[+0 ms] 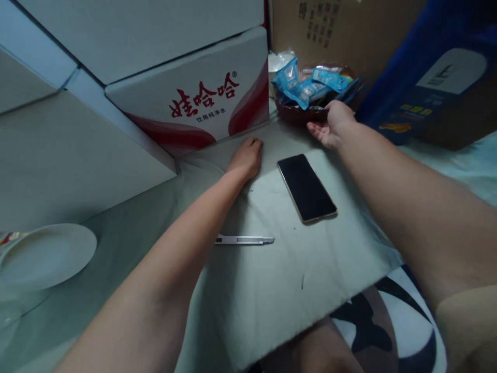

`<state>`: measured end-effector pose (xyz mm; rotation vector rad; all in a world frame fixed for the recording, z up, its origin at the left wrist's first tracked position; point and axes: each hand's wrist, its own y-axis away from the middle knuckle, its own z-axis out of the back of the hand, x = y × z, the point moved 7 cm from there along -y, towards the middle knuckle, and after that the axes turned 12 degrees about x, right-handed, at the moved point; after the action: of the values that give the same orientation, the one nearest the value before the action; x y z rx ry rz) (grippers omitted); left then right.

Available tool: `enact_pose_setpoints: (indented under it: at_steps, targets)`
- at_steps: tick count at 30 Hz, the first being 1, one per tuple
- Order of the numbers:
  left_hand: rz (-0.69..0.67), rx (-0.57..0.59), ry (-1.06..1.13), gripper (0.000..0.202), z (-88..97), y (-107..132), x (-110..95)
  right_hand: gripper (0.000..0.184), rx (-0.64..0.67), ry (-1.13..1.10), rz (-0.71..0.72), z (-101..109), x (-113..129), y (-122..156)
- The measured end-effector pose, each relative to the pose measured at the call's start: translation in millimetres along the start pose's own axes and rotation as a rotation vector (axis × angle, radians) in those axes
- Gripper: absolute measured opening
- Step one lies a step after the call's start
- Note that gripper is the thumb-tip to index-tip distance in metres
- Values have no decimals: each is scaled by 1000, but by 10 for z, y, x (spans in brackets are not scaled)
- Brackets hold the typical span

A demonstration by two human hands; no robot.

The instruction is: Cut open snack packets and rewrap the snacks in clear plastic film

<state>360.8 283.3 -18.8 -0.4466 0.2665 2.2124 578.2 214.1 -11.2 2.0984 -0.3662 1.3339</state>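
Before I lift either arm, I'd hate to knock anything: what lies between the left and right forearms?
The head view shows a phone, a slim silver tool and dark specks on the cloth there; the left forearm covers the tool's left end.

Phone (306,187) flat at centre, dark face up. Knife (246,240) nearer, left of phone, partly hidden. White-and-red carton (194,106) far left. Cardboard box (365,31) far right. Blue package (411,85) tilted, right. White dish (50,254) near left.
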Motion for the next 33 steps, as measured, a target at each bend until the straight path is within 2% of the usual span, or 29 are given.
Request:
enact_pose_setpoints:
  at_steps: [3, 6, 8, 10, 13, 15, 16, 18, 19, 21, 22, 26, 28, 31, 33]
  targets:
    - [18, -5, 23, 42, -20, 11, 22, 19, -60, -12, -26, -203, 35, -273]
    - [18, -33, 57, 38, -54, 0, 67, 24, 101, 25, -58, -607, 51, -450]
    - [-6, -76, 85, 35, -58, -28, 99, 28, 235, 112, -85, -829, 51, -421]
    - [-23, -100, 103, 32, -54, -67, 113, 27, 275, 235, -93, -896, 45, -235]
    - [-22, -55, 84, 33, -42, -52, 22, 24, 263, 360, -67, -789, 15, 330]
    - [-54, -29, 46, 36, 5, 108, -147, 21, 306, 409, -19, -695, -21, 820]
    - [-70, -55, 44, 37, 55, 259, -239, 20, 343, 455, -33, -654, -73, 1069]
    - [-35, -160, 76, 45, 174, 712, -360, 23, 363, 553, -43, -575, -172, 1521]
    - [-4, -286, 173, 46, 264, 1032, -372, 23, 400, 596, -66, -580, -246, 1720]
    - [46, -508, 366, 44, 377, 1797, -327, 22, 484, 678, -103, -669, -409, 2060]
    - [113, -603, 462, 41, 402, 2222, -239, 21, 539, 713, -118, -757, -500, 2207]
    - [572, -989, 818, 19, 433, 4015, 396, 11, 801, 772, -108, -1307, -862, 2717]
    - [767, -1093, 857, 16, 543, 4779, 698, 8, 938, 790, -84, -1629, -1040, 2960]
    - [921, -1177, 713, 18, 929, 5668, 1012, 10, 1119, 861, -49, -2092, -1325, 3312]
    - [1055, -1213, 514, 19, 1199, 6093, 1112, 11, 1193, 929, 12, -2388, -1519, 3501]
